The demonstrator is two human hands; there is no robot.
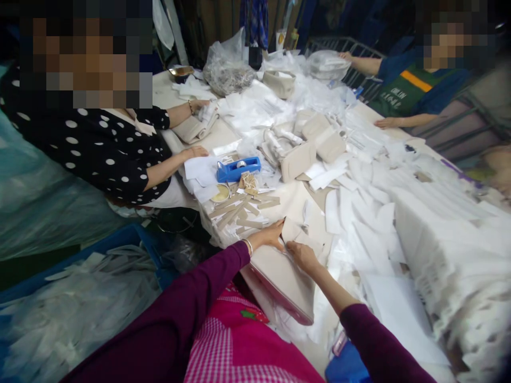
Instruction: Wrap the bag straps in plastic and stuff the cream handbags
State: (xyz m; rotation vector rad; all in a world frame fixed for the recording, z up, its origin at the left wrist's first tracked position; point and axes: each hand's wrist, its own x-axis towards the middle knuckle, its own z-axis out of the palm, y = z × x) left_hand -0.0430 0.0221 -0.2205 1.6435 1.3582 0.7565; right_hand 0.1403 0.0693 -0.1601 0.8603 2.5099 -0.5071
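Note:
A beige bag lies at the table's near edge, its body toward me and its upper part folded back. My left hand grips the bag's left side near the fold, thumb and fingers closed round the edge. Beside it, my right hand is closed on the bag's edge just to the right. Beige strips are scattered left of the hands, near a blue tape dispenser and a small bundle of pale string.
More beige bags lie mid-table among white paper and plastic. White sheets are stacked at right. A blue crate of white pieces stands at lower left. One person handles a bag at left; another person's hands are at the far right.

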